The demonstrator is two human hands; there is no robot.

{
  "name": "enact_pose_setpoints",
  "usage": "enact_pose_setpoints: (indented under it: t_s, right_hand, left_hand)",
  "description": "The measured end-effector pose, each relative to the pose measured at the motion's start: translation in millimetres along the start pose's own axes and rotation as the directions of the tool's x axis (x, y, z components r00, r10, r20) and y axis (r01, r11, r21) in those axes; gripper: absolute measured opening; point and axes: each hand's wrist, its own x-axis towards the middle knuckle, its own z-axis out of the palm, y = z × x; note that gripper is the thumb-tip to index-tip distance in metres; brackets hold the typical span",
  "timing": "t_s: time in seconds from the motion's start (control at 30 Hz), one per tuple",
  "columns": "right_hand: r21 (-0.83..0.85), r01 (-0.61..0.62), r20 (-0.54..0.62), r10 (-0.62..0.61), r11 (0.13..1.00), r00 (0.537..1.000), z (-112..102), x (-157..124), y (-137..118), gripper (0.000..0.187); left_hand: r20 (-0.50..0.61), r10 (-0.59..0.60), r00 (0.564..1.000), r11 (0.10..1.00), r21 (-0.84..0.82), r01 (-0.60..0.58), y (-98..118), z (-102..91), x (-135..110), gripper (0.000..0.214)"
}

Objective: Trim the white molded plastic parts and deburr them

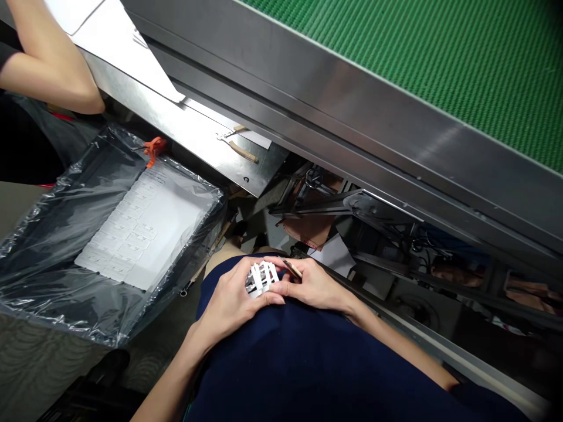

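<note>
Both hands together above the lap, close in front of the torso [308, 363]. Left forearm [176, 366] rises from the bottom edge, slanting up to the right, bare; left wrist nearly straight. Left hand [233, 293] curled in a grip, back of hand to the outside, left thumb [267, 300] reaching across toward the right. Right forearm [396, 337] bare below a dark blue sleeve [486, 401], running up and leftward from the elbow. Right hand [319, 285] also gripping, fingers bent, right thumb [285, 289] pointing left. Thumb tips very near each other.
</note>
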Motion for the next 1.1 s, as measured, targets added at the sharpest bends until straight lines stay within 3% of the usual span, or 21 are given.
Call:
enact_pose_setpoints:
  t_s: [0.27,0.4,0.53,0.83,0.93,1.1]
  right_hand:
    - [0.037,0.017,0.056,-0.019,0.999,0.998,-5,0,3,0.056]
    - [-0.010,0.081,0.083,-0.080,0.997,0.993,-6,-1,7,0.059]
    - [-0.121,0.088,0.052,-0.082,0.989,0.995,-3,-9,11,0.060]
    - [-0.424,-0.019,-0.193,-0.070,0.905,0.979,6,-29,0,0.041]
    - [-0.534,0.002,-0.192,-0.123,0.846,0.974,6,-30,-1,0.032]
    - [-0.601,0.079,-0.128,-0.193,0.796,0.973,4,-30,-1,0.032]
  left_hand:
    - [-0.022,0.048,0.999,0.996,0.077,-0.046,3,-0.1,-3,0.051]
    - [-0.044,0.006,0.999,1.000,0.005,-0.005,5,5.5,-2,0.043]
    - [-0.079,-0.027,0.997,0.995,-0.101,0.019,3,14.7,-1,0.035]
    - [-0.115,0.042,0.992,0.992,-0.114,-0.056,-2,18.5,0,0.031]
    - [-0.109,0.086,0.990,0.992,-0.087,-0.096,-1,18.5,0,0.030]
    - [-0.130,0.176,0.976,0.982,-0.052,-0.184,1,19.4,0,0.025]
